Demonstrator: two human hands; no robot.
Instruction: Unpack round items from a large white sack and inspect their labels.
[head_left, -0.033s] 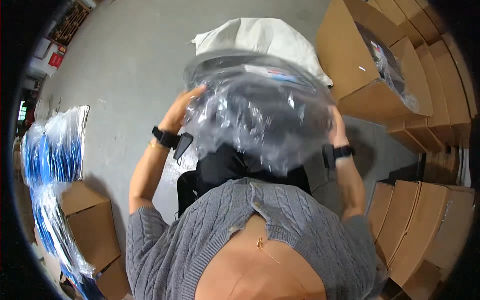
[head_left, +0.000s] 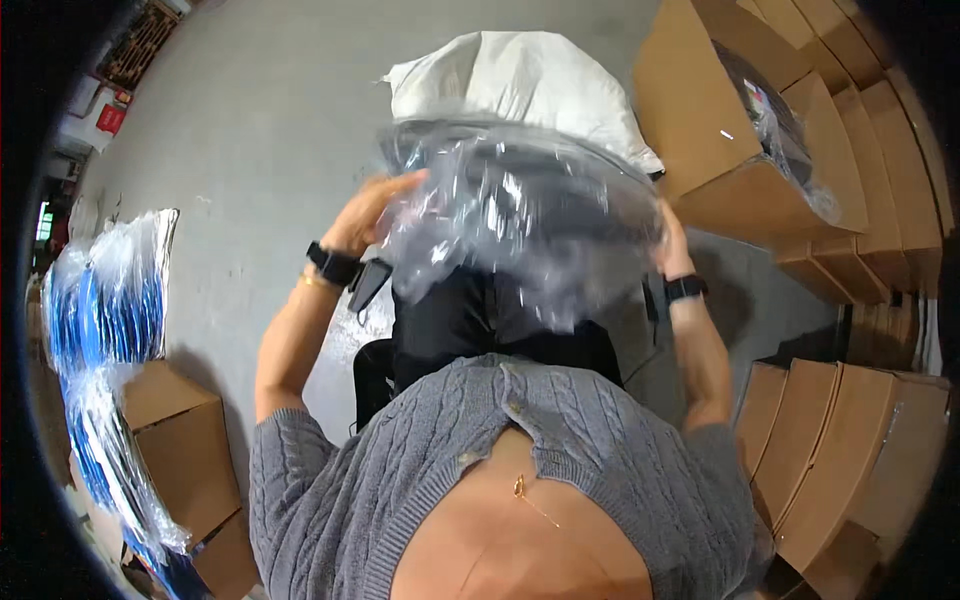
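Observation:
In front of my lap I hold up a clear plastic bag (head_left: 520, 215) with a dark, wide, rounded thing inside; its kind is hidden by glare and blur. My left hand (head_left: 378, 208) grips the bag's left side, fingers bent over the crumpled plastic. At the opposite side, my right hand (head_left: 674, 240) is closed against the edge, its fingertips partly hidden. Loose plastic hangs toward my black trousers. Just beyond the bag lies a stuffed white sack (head_left: 520, 75).
To the far right, an open cardboard box (head_left: 700, 110) holds a dark, plastic-wrapped item (head_left: 770, 125). Stacked cartons (head_left: 820, 440) line the right side. On the left are blue sheets in clear plastic (head_left: 110, 300) and brown cartons (head_left: 190, 460). Grey floor (head_left: 270, 110) stretches between.
The bagged thing has tilted, and its upper edge looks flatter. The coloured label on its top no longer shows. My left hand has shifted slightly inward.

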